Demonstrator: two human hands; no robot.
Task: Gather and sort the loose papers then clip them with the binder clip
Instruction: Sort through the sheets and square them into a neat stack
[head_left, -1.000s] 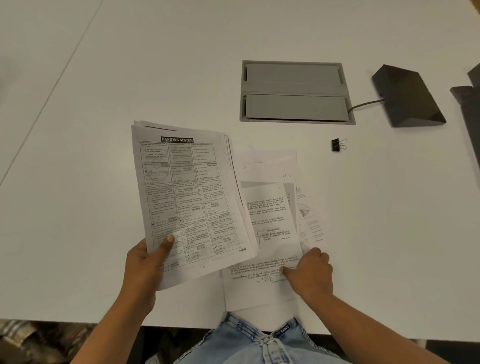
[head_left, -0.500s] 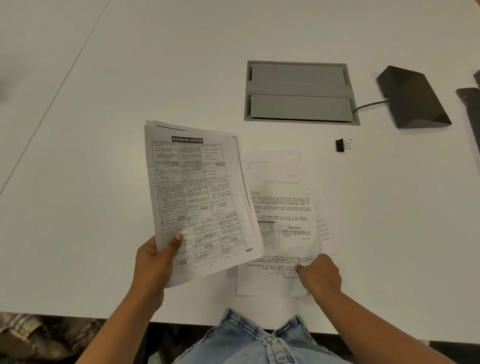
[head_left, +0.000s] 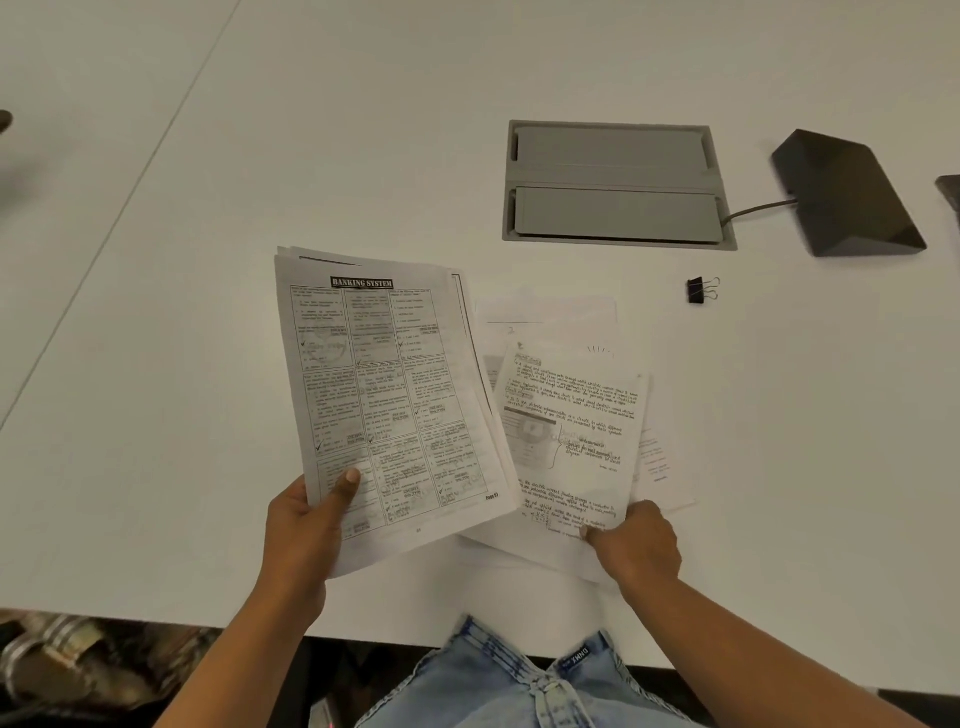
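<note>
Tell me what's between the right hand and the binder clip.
Head view: the loose sheets that the right hand pinches, then bare table up to the binder clip.

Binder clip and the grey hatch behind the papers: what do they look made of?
Binder clip: black body with thin bright wire handles, so probably painted metal, though too small to be sure. Grey hatch: matte grey panels in a frame set flush into the white table; plastic or coated metal, I cannot tell which.

A printed stack (head_left: 384, 395) headed "Banking System" is held tilted at centre frame. Handwritten loose sheets (head_left: 571, 431) are overlapped just right of it. A black binder clip (head_left: 698, 290) is seen apart, upper right.
</note>
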